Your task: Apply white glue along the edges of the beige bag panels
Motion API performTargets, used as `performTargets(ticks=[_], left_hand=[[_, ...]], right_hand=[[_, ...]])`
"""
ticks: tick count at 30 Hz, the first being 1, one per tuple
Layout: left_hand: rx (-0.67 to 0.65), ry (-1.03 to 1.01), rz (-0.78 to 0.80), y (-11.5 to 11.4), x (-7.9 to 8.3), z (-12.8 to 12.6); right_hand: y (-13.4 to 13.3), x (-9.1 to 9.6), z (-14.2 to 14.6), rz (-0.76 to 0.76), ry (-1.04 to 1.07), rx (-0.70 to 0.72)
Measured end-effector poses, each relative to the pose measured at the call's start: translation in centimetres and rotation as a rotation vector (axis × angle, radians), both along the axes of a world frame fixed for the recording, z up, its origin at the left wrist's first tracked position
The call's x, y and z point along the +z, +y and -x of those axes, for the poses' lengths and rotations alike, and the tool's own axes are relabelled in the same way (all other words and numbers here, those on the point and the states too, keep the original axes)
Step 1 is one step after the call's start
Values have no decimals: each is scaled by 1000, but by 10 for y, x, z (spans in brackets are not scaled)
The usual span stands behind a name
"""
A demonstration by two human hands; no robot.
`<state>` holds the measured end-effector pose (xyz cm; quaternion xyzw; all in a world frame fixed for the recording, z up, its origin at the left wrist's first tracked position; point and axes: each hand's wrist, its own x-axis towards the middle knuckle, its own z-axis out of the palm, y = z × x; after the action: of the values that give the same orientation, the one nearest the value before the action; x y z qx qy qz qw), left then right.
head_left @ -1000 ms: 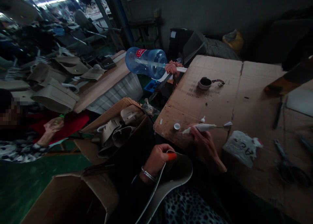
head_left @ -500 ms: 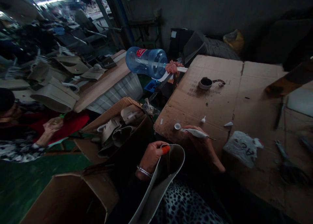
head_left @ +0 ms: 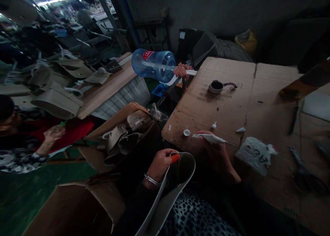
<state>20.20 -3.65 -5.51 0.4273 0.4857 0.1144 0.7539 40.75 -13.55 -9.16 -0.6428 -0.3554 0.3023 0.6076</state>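
My left hand (head_left: 160, 164), with an orange cover on one finger and a bracelet at the wrist, pinches the upper edge of a beige-grey bag (head_left: 189, 170). The bag stands open at the top, over my lap. Above the near edge of the cardboard-covered table, my right hand (head_left: 218, 152) grips a slim white needle-tipped tool (head_left: 212, 138). Its thin tip points right, away from the bag; its exact kind I cannot make out. Close by on the table are a small white cup (head_left: 187, 132) and a small white nozzle (head_left: 214, 125).
Cardboard covers the table (head_left: 229, 109). On it lie a tape roll (head_left: 216, 87), a clear plastic bag (head_left: 254, 155) and dark scissors (head_left: 305, 174). At left, a carton (head_left: 146, 139) holds several bags. A blue water jug (head_left: 153, 65) lies beyond. A co-worker's hand (head_left: 54, 133) is far left.
My right hand has shifted slightly right and turned the white tool a little, so its tip reaches further right. My left hand and the bag are practically still.
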Motion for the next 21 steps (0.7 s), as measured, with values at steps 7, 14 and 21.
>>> performTargets(ticks=[7,14,21], left_hand=[[-50,-4,-17,0,2,0],[-61,-1,5,-2,4,0],[-86,4,-31,-5,3,0]], right_hand=[[-5,26,16,116,346,122],[-6,25,23,173,532,160],[-2,14,24,154,515,215]])
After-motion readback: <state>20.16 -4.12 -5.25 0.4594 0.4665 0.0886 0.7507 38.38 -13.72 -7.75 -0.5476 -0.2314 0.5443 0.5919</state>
